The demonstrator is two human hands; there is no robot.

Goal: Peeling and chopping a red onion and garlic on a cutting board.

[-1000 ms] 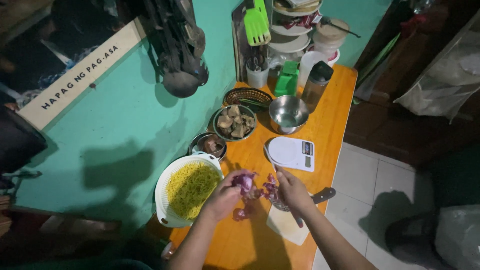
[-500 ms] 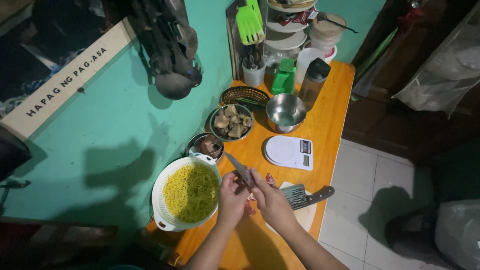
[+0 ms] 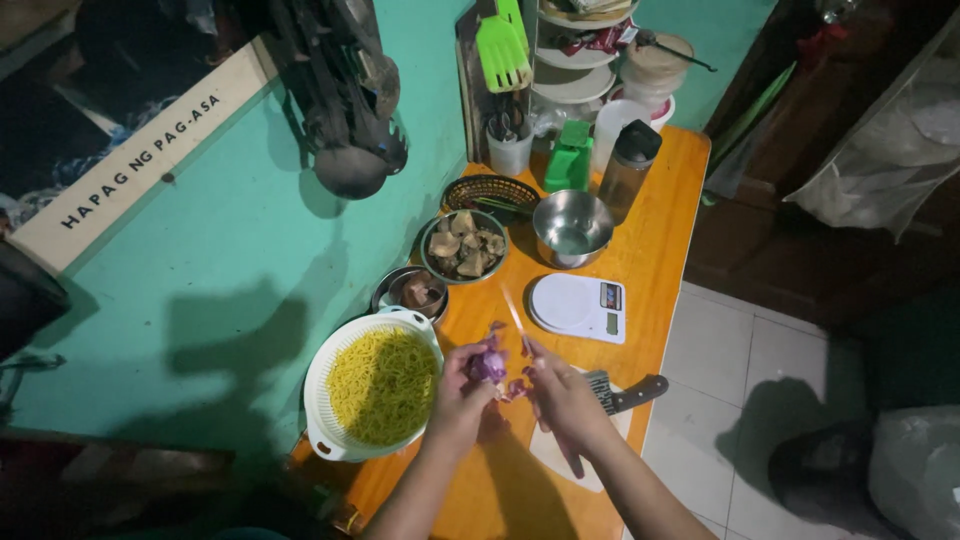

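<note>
My left hand (image 3: 458, 388) holds a small purple onion (image 3: 489, 366) over the orange table (image 3: 660, 250). Close against it, my right hand (image 3: 562, 398) grips a small knife (image 3: 515, 318), its thin blade pointing up and away beside the onion. Purple peel pieces (image 3: 516, 388) sit between the two hands. A pale cutting board (image 3: 585, 470) lies under my right wrist, and a cleaver (image 3: 628, 392) with a dark handle rests on it.
A white colander of yellow noodles (image 3: 375, 385) sits left of my hands. Behind are a white kitchen scale (image 3: 578, 305), a steel bowl (image 3: 570, 230), a bowl of brown chunks (image 3: 463, 245), a small bowl (image 3: 412, 290), a dark basket (image 3: 490, 190) and a green bottle (image 3: 568, 160). The teal wall runs along the left.
My hands have come together around the onion. The knife blade has swung up and to the right, and the view has shifted slightly.
</note>
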